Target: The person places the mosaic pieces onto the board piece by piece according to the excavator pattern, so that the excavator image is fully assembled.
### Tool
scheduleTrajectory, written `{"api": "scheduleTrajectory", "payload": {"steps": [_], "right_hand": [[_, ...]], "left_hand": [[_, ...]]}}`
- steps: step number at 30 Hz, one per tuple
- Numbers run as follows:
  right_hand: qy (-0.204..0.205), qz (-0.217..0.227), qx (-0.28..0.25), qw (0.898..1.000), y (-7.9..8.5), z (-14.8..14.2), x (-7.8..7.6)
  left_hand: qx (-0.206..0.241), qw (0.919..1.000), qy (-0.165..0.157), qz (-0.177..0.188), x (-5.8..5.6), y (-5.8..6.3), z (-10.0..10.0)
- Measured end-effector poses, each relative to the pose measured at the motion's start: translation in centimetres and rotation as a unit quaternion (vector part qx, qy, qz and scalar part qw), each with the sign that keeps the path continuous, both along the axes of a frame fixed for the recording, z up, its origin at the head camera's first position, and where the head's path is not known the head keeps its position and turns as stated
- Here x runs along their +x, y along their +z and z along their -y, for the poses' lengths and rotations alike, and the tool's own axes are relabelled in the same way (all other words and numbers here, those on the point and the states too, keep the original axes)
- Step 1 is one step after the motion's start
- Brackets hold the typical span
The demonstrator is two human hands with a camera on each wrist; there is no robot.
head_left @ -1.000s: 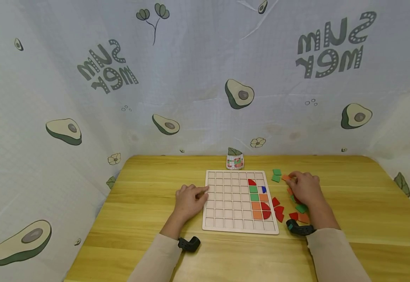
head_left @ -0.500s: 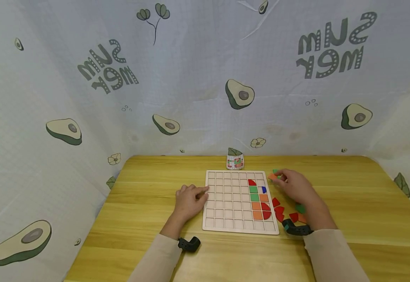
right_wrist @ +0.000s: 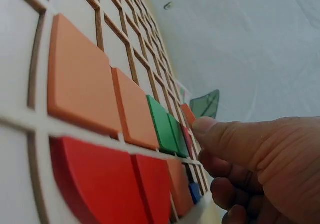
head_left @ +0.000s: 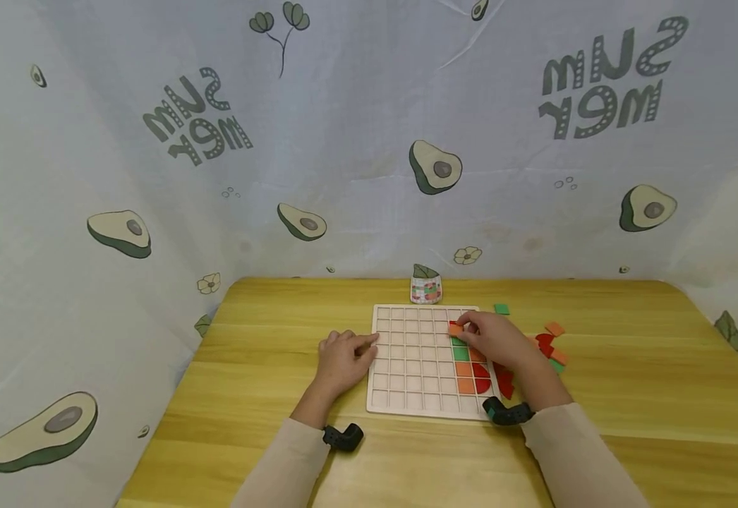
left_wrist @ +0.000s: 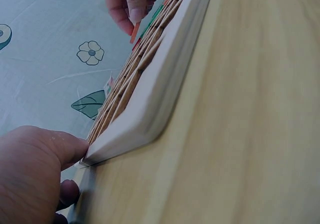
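Observation:
At the board's upper right, my right hand [head_left: 497, 340] pinches an orange square tile [head_left: 455, 329] between thumb and finger. In the right wrist view that tile [right_wrist: 188, 114] is tilted, just above the grid and near a red tile. My left hand [head_left: 342, 363] touches the left edge of the wooden grid board [head_left: 412, 367] with its fingertips; in the left wrist view a digit lies at the board's corner. Set in cells at the board's right are orange tiles [right_wrist: 82, 76], green tiles [right_wrist: 161, 122] and red curved tiles [right_wrist: 102, 179]. A blue piece [right_wrist: 195, 192] is partly hidden.
A green square tile [head_left: 501, 309] lies beyond the board's upper right. Loose orange, red and green tiles [head_left: 544, 343] lie right of the right forearm. A small card with a coloured grid pattern [head_left: 425, 290] stands behind the board. A printed cloth [head_left: 356, 141] hangs behind the table.
My right hand has moved left from the loose pile, past the green tiles, to the board, carrying the orange tile. The left hand stays at the board's edge.

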State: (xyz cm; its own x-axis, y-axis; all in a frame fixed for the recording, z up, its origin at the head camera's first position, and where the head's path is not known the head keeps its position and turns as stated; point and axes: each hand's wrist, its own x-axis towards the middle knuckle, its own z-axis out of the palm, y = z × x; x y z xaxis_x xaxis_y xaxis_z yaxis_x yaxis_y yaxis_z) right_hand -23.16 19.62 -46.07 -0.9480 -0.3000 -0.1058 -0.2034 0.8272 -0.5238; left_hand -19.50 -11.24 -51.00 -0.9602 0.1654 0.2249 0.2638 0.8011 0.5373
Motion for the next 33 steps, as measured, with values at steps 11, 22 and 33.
{"api": "scheduleTrajectory", "payload": {"steps": [11, 22, 33], "right_hand": [[0.043, -0.033, 0.027, 0.998, -0.5, 1.6, -1.8], [0.052, -0.044, 0.054, 0.996, -0.4, 2.1, -1.6], [0.012, -0.005, 0.002, 1.0, -0.2, 0.5, -1.3]], "left_hand": [[0.001, 1.0, -0.001, -0.002, -0.3, 0.1, 0.0], [0.006, 1.0, 0.001, 0.002, -0.1, 0.2, 0.0], [0.001, 1.0, 0.003, 0.002, -0.2, 0.0, 0.0]]}}
